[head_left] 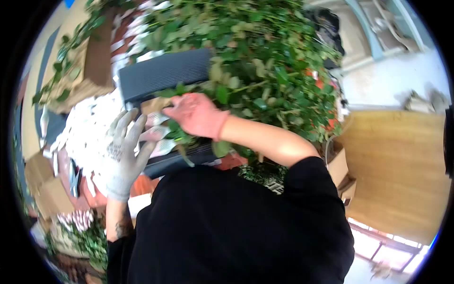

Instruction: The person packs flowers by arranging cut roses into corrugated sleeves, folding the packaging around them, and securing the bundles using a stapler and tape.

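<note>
While some blooms (164,147) lie between black panels (165,71), leafy stems (265,61) remain far right, left hand (123,152) spread, right hand's (197,114) grip unclear.

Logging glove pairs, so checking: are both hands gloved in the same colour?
No: the left hand is gloved in whitish grey, the right pink.

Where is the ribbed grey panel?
In the head view, the panel sits left of upper centre, just beyond the left hand and right hand, with leaves at its right.
</note>
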